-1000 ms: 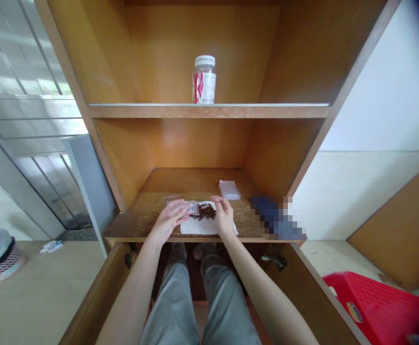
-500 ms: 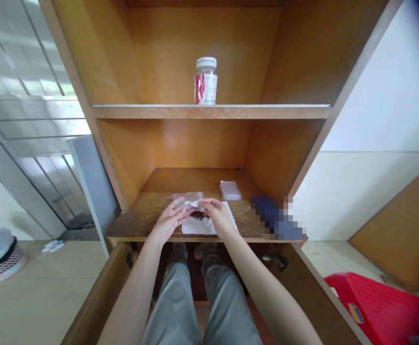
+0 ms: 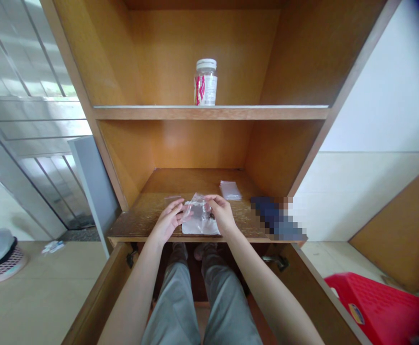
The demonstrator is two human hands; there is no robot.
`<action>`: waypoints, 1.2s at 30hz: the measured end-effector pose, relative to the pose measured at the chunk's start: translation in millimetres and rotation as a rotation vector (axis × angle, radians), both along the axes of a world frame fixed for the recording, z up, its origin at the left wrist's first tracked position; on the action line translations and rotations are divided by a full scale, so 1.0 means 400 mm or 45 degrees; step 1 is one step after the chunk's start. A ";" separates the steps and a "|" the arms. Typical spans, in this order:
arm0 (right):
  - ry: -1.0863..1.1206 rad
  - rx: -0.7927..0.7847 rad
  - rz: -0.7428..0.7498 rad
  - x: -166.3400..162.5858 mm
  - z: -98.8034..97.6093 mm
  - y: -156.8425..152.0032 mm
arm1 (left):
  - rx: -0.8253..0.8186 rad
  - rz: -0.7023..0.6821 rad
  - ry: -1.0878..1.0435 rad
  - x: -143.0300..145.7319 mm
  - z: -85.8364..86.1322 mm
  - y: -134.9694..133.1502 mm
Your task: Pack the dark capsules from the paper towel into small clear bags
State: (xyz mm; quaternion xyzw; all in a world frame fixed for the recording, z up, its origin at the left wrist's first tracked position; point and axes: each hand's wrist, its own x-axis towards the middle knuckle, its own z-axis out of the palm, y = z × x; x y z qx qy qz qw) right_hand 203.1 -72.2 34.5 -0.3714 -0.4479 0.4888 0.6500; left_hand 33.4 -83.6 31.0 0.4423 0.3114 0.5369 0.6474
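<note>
A clear plastic bag [image 3: 197, 207] hangs between my hands, crinkled and upright. My right hand [image 3: 224, 214] pinches its upper right corner. My left hand [image 3: 168, 223] has its fingertips closed at the bag's left edge, partly seen through the film. Below the bag lies a white sheet of paper or cloth [image 3: 195, 228] near the shelf's front edge. Small dark brown pieces [image 3: 212, 216] show on the sheet beside my right fingers, mostly hidden by the hand and bag. Another flat clear bag [image 3: 172, 197] lies just beyond my left fingers.
Behind my right hand lies a stack of clear bags [image 3: 230, 190]. A blurred dark blue item [image 3: 276, 218] rests at the shelf's right. A white-capped jar [image 3: 205, 82] stands on the upper shelf [image 3: 267, 113]. Opened cabinet doors [image 3: 98, 292] flank my legs; a red basket [image 3: 378, 302] is lower right.
The bag has turned from lying sideways to hanging upright over the white sheet. My right hand has shifted slightly right, covering more of the brown pieces.
</note>
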 end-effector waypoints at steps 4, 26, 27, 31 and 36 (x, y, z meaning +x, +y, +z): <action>-0.129 0.057 0.077 -0.016 -0.005 -0.009 | 0.020 -0.044 0.157 0.004 -0.008 0.002; 0.048 -0.066 0.151 -0.064 -0.066 -0.025 | 0.033 0.113 0.235 0.009 -0.033 0.008; 0.057 -0.070 0.158 -0.064 -0.067 -0.024 | 0.033 0.120 0.229 0.008 -0.033 0.008; 0.089 -0.076 0.139 -0.064 -0.067 -0.025 | 0.001 0.130 0.219 0.010 -0.025 0.004; 0.128 -0.092 0.158 -0.063 -0.060 -0.029 | 0.002 0.148 0.190 0.012 -0.019 0.001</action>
